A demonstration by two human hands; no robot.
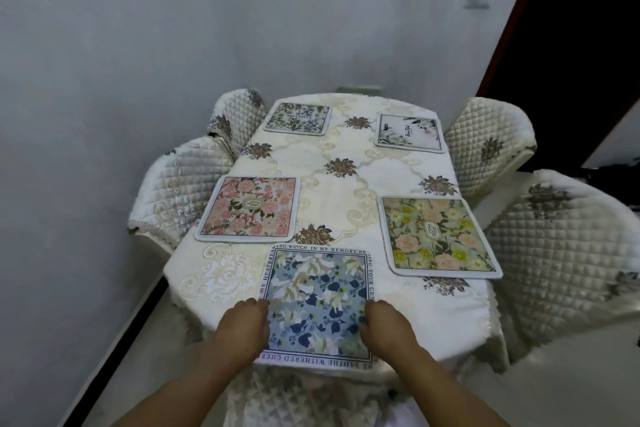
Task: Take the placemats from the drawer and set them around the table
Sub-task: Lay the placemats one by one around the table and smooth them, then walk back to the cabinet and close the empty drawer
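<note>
A blue floral placemat (317, 305) with a lettered border lies at the near end of the table (349, 191), which has a cream embroidered cloth. My left hand (242, 326) grips its left edge and my right hand (386, 328) grips its right edge. A pink floral placemat (250, 208) lies at the left side and a yellow-green floral placemat (438, 237) at the right side. Farther back are a blue-green placemat (298, 117) at the far left and a white flower placemat (409, 133) at the far right.
Quilted cream chairs stand around the table: two at the left (176, 191) (235, 114), two at the right (488, 142) (568, 253). A grey wall (173, 28) is behind and to the left. A dark doorway (581, 28) is at the upper right.
</note>
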